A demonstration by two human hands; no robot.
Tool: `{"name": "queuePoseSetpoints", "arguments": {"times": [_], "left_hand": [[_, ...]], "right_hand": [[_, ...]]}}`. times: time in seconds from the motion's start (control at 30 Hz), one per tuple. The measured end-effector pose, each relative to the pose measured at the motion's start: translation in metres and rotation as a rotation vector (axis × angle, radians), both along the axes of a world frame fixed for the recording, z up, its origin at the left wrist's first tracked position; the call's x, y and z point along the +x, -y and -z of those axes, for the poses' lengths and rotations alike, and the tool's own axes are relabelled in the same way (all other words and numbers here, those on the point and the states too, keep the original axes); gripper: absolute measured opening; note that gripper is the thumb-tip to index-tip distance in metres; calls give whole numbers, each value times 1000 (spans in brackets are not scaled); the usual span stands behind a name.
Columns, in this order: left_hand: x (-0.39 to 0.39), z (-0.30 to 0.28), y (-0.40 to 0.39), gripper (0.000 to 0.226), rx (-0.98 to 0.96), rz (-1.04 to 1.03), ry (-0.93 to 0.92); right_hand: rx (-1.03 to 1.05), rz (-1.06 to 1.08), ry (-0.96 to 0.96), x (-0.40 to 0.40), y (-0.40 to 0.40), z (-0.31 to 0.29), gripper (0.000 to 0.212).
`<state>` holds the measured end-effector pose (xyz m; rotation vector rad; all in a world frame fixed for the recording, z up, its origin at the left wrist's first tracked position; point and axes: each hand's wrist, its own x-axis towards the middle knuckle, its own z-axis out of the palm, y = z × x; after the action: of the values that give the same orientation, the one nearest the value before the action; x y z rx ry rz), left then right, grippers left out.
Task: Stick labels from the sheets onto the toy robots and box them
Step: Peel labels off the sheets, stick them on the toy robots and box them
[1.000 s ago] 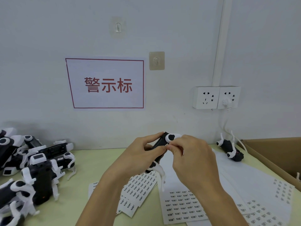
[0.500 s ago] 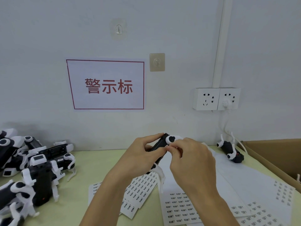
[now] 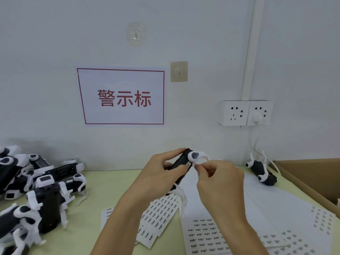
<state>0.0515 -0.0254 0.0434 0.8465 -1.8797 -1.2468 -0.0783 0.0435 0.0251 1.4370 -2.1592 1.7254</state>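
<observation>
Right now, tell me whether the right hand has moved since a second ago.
Yes, slightly. The right hand has drawn rightward, toward the wall sockets, off the held toy robot, uncovering a label on it.

Small assembly and packing workstation against a plain wall.
A printed wall sign (image 3: pixel 122 97), heaped toy robots (image 3: pixel 35 192), label sheets (image 3: pixel 206 234) on a pale green bench (image 3: pixel 103 183), and an open cardboard box (image 3: pixel 311 173) show it.

Glossy plastic toy robot (image 3: pixel 181 165), cardboard box (image 3: pixel 311 173)
</observation>
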Motion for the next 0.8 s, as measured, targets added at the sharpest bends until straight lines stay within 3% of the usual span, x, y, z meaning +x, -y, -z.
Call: {"name": "queuePoseSetpoints", "arguments": {"times": [0.2,0.4,0.6,0.8], "left_hand": [[1,-6,-3,40,-20,-16,-28],[3,-10,-7,54,-75,65,-19],[7,-11,-5,58,-101,71,8],[7,-10,-4,57,-119,79,42]], "right_hand": [[115,-303,382,-1,-7,-14,31],[41,-522,769,-4,-5,-16,19],[38,-647,833,-11,-7,-18,14],[24,-604,761,-13,-4,-13,17]]}}
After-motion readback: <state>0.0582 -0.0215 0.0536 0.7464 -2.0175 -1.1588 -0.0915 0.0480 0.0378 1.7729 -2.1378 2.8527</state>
